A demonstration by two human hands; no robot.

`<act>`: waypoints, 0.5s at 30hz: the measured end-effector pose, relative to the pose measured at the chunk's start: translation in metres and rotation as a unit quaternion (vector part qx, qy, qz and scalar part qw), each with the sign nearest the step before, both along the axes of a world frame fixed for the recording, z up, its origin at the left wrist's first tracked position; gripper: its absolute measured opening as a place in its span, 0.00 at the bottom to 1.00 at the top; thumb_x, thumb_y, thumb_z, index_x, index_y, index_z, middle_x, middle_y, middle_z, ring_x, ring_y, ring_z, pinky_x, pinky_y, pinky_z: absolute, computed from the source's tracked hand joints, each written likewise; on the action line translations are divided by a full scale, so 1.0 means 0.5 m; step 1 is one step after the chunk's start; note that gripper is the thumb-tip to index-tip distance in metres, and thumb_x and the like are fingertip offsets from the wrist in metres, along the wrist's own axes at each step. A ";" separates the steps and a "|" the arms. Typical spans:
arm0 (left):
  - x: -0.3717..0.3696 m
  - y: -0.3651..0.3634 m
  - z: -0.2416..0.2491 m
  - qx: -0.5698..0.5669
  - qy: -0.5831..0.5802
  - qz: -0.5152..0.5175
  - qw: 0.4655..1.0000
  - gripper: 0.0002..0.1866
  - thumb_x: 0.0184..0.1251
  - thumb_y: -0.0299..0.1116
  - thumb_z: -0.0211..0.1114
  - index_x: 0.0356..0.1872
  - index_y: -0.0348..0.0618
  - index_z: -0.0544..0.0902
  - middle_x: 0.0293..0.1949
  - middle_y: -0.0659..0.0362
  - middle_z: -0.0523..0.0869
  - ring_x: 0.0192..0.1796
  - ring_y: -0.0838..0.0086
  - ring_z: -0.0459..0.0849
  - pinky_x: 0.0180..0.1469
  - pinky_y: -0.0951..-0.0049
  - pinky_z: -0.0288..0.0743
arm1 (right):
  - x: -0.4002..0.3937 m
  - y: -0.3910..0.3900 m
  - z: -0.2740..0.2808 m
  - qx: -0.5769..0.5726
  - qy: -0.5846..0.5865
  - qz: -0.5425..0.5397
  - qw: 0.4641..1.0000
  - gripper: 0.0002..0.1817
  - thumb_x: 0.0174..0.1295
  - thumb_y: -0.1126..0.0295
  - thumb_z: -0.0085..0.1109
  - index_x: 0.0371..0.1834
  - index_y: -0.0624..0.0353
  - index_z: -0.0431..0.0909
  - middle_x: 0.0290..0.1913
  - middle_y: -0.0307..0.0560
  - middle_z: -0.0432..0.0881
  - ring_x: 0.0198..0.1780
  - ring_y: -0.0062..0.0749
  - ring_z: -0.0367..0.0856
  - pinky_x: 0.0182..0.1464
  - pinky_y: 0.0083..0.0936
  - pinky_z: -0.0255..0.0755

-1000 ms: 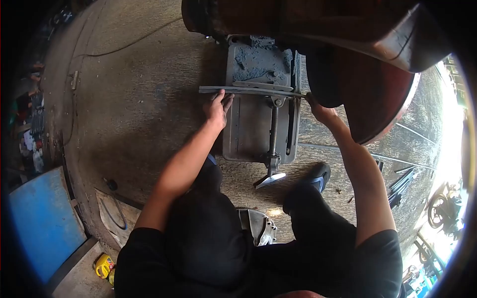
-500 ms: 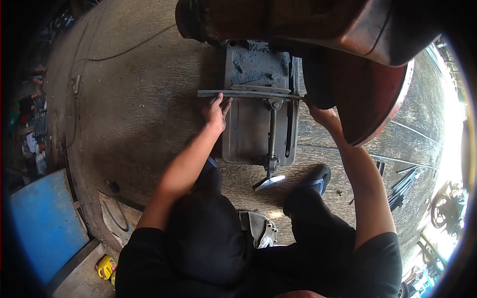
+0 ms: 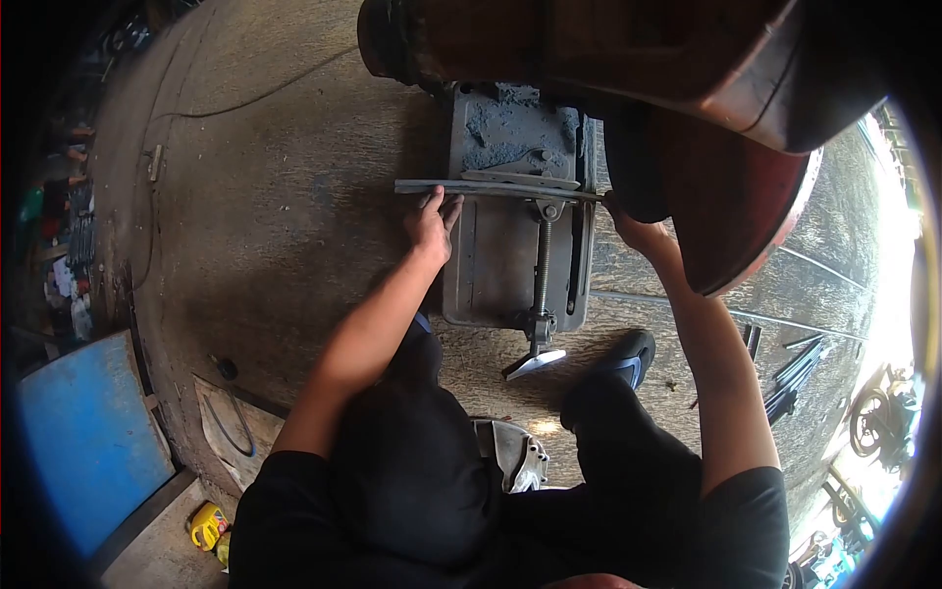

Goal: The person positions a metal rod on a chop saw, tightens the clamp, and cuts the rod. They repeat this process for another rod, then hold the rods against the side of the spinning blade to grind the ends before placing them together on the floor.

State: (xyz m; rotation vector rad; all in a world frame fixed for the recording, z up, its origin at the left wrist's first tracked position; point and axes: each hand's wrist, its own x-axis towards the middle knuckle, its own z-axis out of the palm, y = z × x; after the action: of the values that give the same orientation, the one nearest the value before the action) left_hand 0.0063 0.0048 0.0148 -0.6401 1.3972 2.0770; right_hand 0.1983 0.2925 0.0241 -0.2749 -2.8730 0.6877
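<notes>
A grey metal bar (image 3: 500,189) lies crosswise over the base (image 3: 496,265) of a cut-off machine, between the fence and the vise screw (image 3: 545,260). My left hand (image 3: 430,228) grips the bar near its left end, fingers around it. At the bar's right end is my right hand (image 3: 633,226), its fingers mostly hidden behind the reddish disc guard (image 3: 736,216). The dark motor housing (image 3: 589,49) hangs over the back of the base, where dark grit is piled.
Below the vise crank (image 3: 535,363) are my feet. A bundle of dark metal pieces (image 3: 793,378) lies on the right, near long thin rods. A blue panel (image 3: 93,432) and a yellow bottle (image 3: 208,526) are at lower left, and a cable (image 3: 265,95) at upper left.
The machine, bar and both hands appear shifted slightly right and down in view. The left hand stays on the bar, and the right hand stays at its right end.
</notes>
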 end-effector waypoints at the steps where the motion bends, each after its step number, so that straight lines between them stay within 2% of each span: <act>1: 0.000 -0.001 -0.001 0.003 -0.004 -0.001 1.000 0.16 0.65 0.31 0.66 0.52 0.38 0.77 0.45 0.58 0.82 0.45 0.68 0.85 0.50 0.72 0.81 | 0.002 0.001 -0.003 0.009 -0.001 0.007 1.000 0.10 0.67 0.67 0.55 0.32 0.63 0.75 0.29 0.55 0.74 0.32 0.47 0.72 0.37 0.41 0.66; 6: -0.003 -0.003 -0.008 0.005 -0.007 -0.004 1.000 0.16 0.65 0.31 0.66 0.51 0.39 0.77 0.47 0.58 0.81 0.47 0.66 0.84 0.50 0.74 0.82 | 0.001 -0.004 0.005 0.019 0.015 0.007 1.000 0.11 0.67 0.67 0.55 0.32 0.63 0.75 0.29 0.55 0.75 0.33 0.47 0.73 0.37 0.42 0.66; 8: -0.001 0.001 -0.007 0.003 -0.002 0.008 1.000 0.15 0.65 0.30 0.66 0.51 0.39 0.77 0.46 0.58 0.81 0.47 0.66 0.84 0.50 0.74 0.82 | -0.001 -0.009 0.013 -0.004 -0.076 -0.032 0.997 0.10 0.67 0.66 0.55 0.33 0.62 0.76 0.30 0.56 0.75 0.34 0.48 0.74 0.38 0.42 0.67; 12: -0.003 -0.001 -0.016 -0.006 0.008 0.002 1.000 0.16 0.66 0.32 0.66 0.52 0.39 0.77 0.43 0.59 0.83 0.43 0.68 0.86 0.49 0.72 0.82 | -0.006 -0.023 0.039 -0.014 -0.044 -0.044 0.998 0.10 0.67 0.66 0.55 0.32 0.61 0.77 0.30 0.56 0.75 0.34 0.49 0.74 0.38 0.43 0.66; 14: -0.003 0.000 -0.015 0.000 0.002 0.006 1.000 0.14 0.65 0.30 0.66 0.50 0.40 0.78 0.47 0.58 0.82 0.47 0.65 0.85 0.50 0.74 0.83 | -0.009 -0.028 0.070 0.002 -0.115 -0.037 0.993 0.09 0.67 0.68 0.54 0.39 0.63 0.78 0.38 0.57 0.79 0.42 0.48 0.78 0.46 0.39 0.70; 15: -0.003 0.000 -0.015 0.001 0.002 0.004 1.000 0.14 0.65 0.30 0.66 0.50 0.40 0.78 0.47 0.58 0.82 0.47 0.65 0.85 0.50 0.74 0.83 | -0.012 -0.033 0.088 0.003 -0.116 -0.038 0.993 0.09 0.67 0.68 0.54 0.39 0.63 0.78 0.38 0.57 0.79 0.42 0.48 0.78 0.46 0.39 0.70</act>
State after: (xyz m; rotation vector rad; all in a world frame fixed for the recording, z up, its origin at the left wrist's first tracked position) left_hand 0.0048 0.0047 0.0075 -0.6424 1.3959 2.0868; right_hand 0.1924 0.2760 0.0682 -0.4922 -3.0615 0.6740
